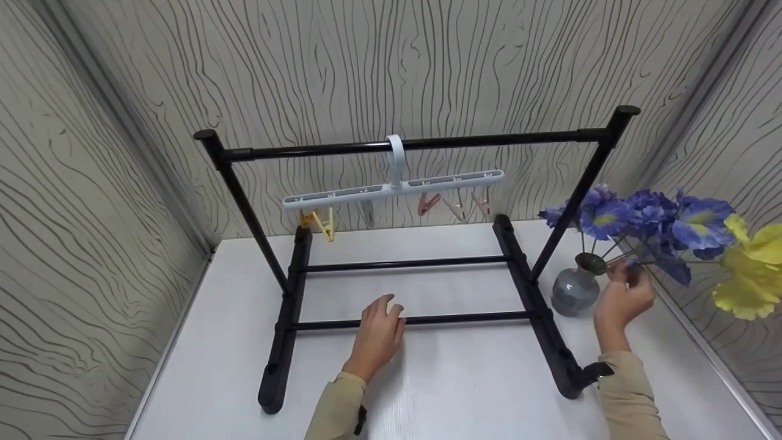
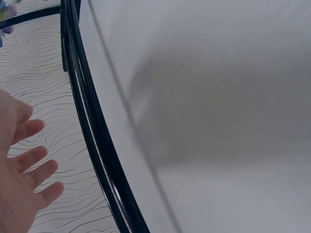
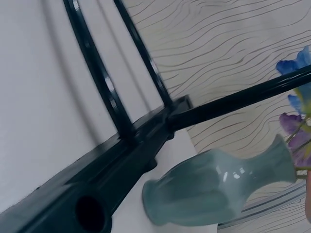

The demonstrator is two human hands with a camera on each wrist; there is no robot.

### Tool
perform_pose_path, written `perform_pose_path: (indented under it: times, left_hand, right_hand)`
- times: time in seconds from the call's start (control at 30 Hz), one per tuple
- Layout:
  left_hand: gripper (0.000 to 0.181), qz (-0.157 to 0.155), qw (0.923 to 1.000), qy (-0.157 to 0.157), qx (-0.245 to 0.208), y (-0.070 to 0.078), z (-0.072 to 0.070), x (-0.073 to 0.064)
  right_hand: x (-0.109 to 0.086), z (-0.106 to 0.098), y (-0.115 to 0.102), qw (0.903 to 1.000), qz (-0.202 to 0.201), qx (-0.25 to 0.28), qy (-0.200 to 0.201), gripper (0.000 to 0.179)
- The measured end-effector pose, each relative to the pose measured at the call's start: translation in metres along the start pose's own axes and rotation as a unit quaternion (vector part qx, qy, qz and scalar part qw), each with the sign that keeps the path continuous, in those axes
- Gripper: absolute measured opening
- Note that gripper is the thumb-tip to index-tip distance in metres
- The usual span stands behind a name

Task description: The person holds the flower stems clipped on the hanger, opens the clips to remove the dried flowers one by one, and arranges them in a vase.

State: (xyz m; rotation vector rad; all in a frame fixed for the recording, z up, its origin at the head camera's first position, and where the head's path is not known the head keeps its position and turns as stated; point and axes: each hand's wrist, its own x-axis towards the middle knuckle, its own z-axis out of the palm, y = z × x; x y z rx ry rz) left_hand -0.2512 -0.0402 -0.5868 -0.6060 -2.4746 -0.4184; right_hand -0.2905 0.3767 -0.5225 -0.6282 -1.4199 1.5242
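Observation:
My right hand [image 1: 624, 296] is beside the neck of a grey-green ceramic vase [image 1: 575, 291], its fingers pinching a thin flower stem at the mouth. From that stem a yellow artificial flower [image 1: 750, 269] leans far out to the right. Blue-purple artificial irises [image 1: 654, 214] stand in the vase, their stems running into its opening. In the right wrist view the vase [image 3: 199, 189] shows whole, with just a sliver of finger at the right edge. My left hand [image 1: 377, 333] hovers around the rack's front lower bar, fingers spread and holding nothing, as the left wrist view also shows.
A black metal rack [image 1: 421, 319] spans the white table [image 1: 452, 379]; its right foot stands close to the vase. From the top bar hangs a pale blue hanger [image 1: 391, 190] with yellow, grey and pink clips. Patterned wall panels [image 1: 366, 67] enclose the table.

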Motion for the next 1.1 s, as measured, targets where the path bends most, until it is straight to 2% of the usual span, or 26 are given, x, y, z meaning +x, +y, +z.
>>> perform_pose_path:
  times: [0.07,0.2,0.3,0.43,0.5,0.6,0.73,0.8,0.87,0.93,1.0,1.03,1.1]
  left_hand:
    - [0.017,-0.009,0.9999,-0.004,0.002,-0.001,0.001,-0.001]
    - [0.029,-0.043,0.9989,-0.016,0.005,-0.003,0.000,-0.002]
    - [0.037,-0.075,0.9969,-0.025,0.005,-0.005,-0.002,-0.002]
    - [0.044,-0.100,0.9943,-0.036,0.004,-0.007,-0.004,-0.001]
    - [0.044,-0.107,0.9936,-0.038,0.003,-0.008,-0.005,0.000]
    - [0.044,-0.113,0.9929,-0.038,0.004,-0.009,-0.006,0.000]
    - [0.042,-0.116,0.9926,-0.035,0.004,-0.009,-0.005,0.000]
    - [0.043,-0.116,0.9927,-0.031,0.000,-0.009,-0.006,0.000]
    - [0.044,-0.116,0.9929,-0.026,-0.002,-0.010,-0.006,0.001]
    - [0.046,-0.118,0.9928,-0.022,-0.002,-0.011,-0.008,0.001]
    - [0.049,-0.122,0.9923,-0.019,-0.002,-0.013,-0.009,0.003]
    - [0.050,-0.124,0.9920,-0.020,-0.002,-0.013,-0.010,0.003]
    - [0.052,-0.127,0.9916,-0.024,-0.006,-0.013,-0.012,0.005]
  right_hand:
    - [0.000,-0.002,0.005,0.9999,0.010,0.003,-0.009,0.013]
    - [-0.001,-0.003,0.009,0.9985,-0.005,-0.051,-0.020,0.024]
    - [-0.002,-0.003,0.013,0.9904,-0.023,-0.131,-0.038,0.032]
    - [-0.003,-0.004,0.018,0.9793,-0.026,-0.190,-0.064,0.035]
    - [-0.002,-0.005,0.019,0.9786,-0.022,-0.194,-0.066,0.036]
    - [-0.002,-0.005,0.021,0.9839,-0.008,-0.171,-0.051,0.036]
    - [-0.005,-0.007,0.023,0.9933,0.013,-0.111,-0.029,0.016]
    - [-0.011,-0.007,0.024,0.9948,0.022,-0.094,-0.034,0.007]
    - [-0.022,-0.007,0.026,0.9935,0.020,-0.099,-0.052,0.007]
    - [-0.038,-0.006,0.029,0.9857,-0.007,-0.137,-0.098,0.013]
    - [-0.059,-0.004,0.032,0.9689,-0.055,-0.177,-0.164,0.021]
    - [-0.069,-0.002,0.034,0.9568,-0.088,-0.193,-0.199,0.025]
    - [-0.090,0.002,0.036,0.9256,-0.150,-0.216,-0.272,0.033]
